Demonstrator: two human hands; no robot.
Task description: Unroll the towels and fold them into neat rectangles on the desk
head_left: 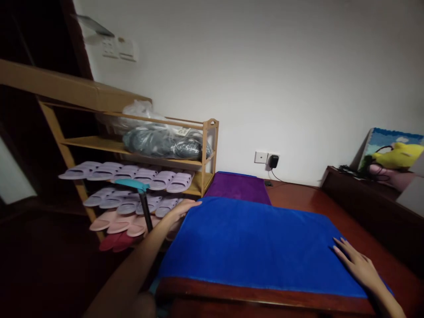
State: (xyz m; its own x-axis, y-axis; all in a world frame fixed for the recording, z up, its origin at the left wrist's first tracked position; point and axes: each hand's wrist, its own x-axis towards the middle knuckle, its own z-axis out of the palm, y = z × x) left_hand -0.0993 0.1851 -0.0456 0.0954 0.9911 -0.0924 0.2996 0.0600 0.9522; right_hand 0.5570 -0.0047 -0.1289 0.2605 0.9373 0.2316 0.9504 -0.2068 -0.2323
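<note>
A blue cloth (258, 247), like a towel, lies spread almost flat over a reddish-brown wooden surface (298, 194). My left hand (183, 208) is at the cloth's far left corner, its fingers stretched out along the edge and the fingertips on the fabric. Part of that hand's underside is hidden. On the right edge of the cloth rests my right hand (359, 263), palm down, with the fingers spread. Behind the blue cloth lies a purple cloth (238, 187), partly covered by it.
To the left stands a wooden shoe rack (208, 163) with several slippers (160, 180) and a plastic-wrapped bundle (165, 140). A blue-topped black handle (145, 203) rises before it. A black plug (273, 161) sits at the wall; a yellow plush toy (399, 155) lies at right.
</note>
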